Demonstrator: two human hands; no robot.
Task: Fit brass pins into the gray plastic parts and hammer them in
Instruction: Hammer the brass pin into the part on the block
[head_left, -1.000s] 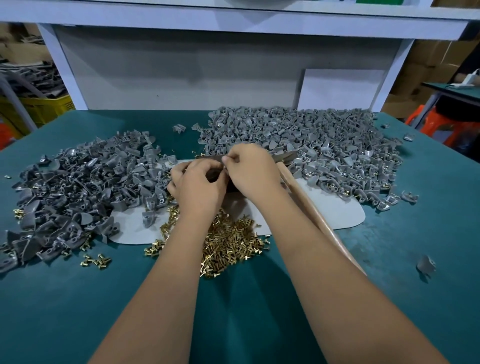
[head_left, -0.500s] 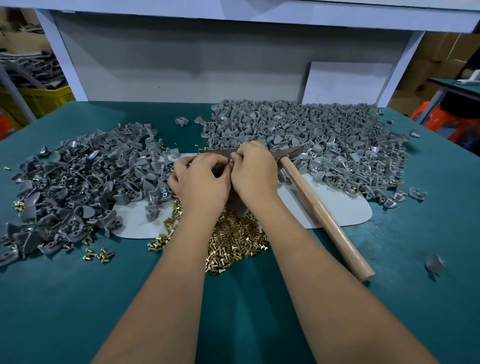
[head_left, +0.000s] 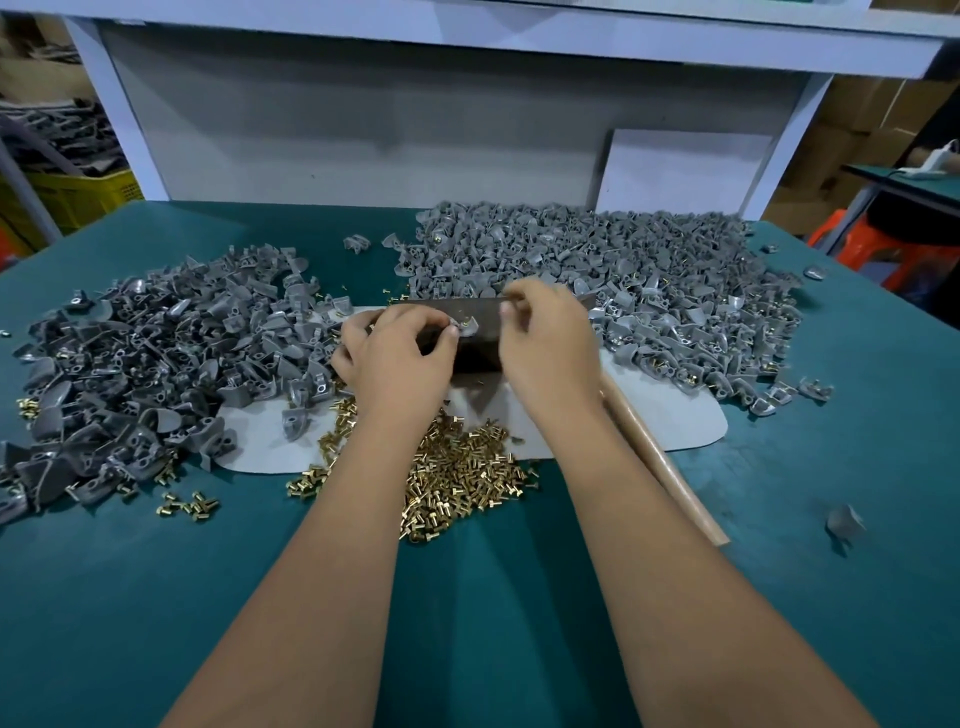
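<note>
My left hand (head_left: 400, 358) pinches a gray plastic part (head_left: 456, 328) with a brass pin (head_left: 467, 323) standing in it, and holds it on a dark metal block (head_left: 478, 356). A short gap separates it from my right hand (head_left: 545, 343), whose fingers are curled over the block's right end; whether they pinch anything is unclear. A heap of brass pins (head_left: 457, 467) lies just in front of the block. Piles of gray parts lie left (head_left: 156, 353) and right (head_left: 623, 270). The hammer's wooden handle (head_left: 670, 483) lies under my right forearm, its head hidden.
The block stands on a white mat (head_left: 675, 421) on the green table (head_left: 519, 597). A few pins (head_left: 187, 504) lie loose at front left, and one gray part (head_left: 844, 522) at front right. A white board (head_left: 680, 171) leans on the back wall.
My hands were pressed together over the block. The right hand has drawn away to the right, uncovering the block and the part with its pin.
</note>
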